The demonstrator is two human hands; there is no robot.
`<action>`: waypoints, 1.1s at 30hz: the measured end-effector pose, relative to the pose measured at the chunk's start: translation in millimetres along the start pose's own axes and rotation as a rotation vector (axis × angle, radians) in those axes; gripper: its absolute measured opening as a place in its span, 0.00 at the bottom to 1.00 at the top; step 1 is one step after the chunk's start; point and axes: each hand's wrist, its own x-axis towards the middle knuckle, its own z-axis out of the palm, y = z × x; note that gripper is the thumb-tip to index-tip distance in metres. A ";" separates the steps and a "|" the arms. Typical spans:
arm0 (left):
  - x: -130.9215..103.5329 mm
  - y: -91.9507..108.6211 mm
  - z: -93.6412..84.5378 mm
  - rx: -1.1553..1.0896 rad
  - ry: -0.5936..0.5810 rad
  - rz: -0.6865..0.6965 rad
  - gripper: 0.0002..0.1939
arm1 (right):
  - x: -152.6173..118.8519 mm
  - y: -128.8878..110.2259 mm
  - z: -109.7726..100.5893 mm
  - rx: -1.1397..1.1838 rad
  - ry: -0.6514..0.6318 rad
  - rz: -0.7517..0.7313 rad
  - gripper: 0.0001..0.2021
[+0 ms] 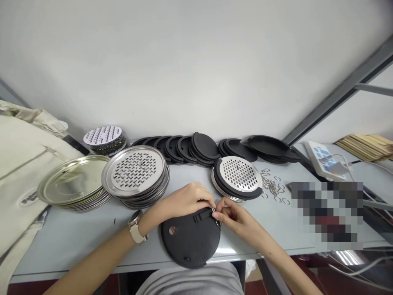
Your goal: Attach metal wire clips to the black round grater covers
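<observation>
A round black plastic disc (190,241) lies flat at the table's front edge, with one round hole and a small slot. A short black strap (203,215) sits on its upper right part. At the strap's end is a small shiny metal clasp (217,223) with a ring shape, partly covered by fingers. My left hand (195,200), with a watch on its wrist, reaches over the disc and pinches at the clasp. From the right, my right hand (236,217) pinches the same metal piece between thumb and forefinger. Both hands' fingertips nearly meet.
Loose metal clasps and rings (272,187) lie to the right. Behind stand a stack with a perforated grater plate (241,174), another grater stack (138,172), metal lids (73,180) and several black discs (205,146). A cream bag (21,164) hangs at left.
</observation>
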 end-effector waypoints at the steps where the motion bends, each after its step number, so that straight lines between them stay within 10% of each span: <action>1: 0.0 0.8 0.1 0.004 -0.004 0.001 0.08 | -0.4 -0.2 -0.1 -0.004 -0.002 -0.004 0.16; 33: -3.9 0.0 9.6 0.048 0.047 0.030 0.08 | -1.8 0.6 5.7 0.081 -0.045 0.009 0.19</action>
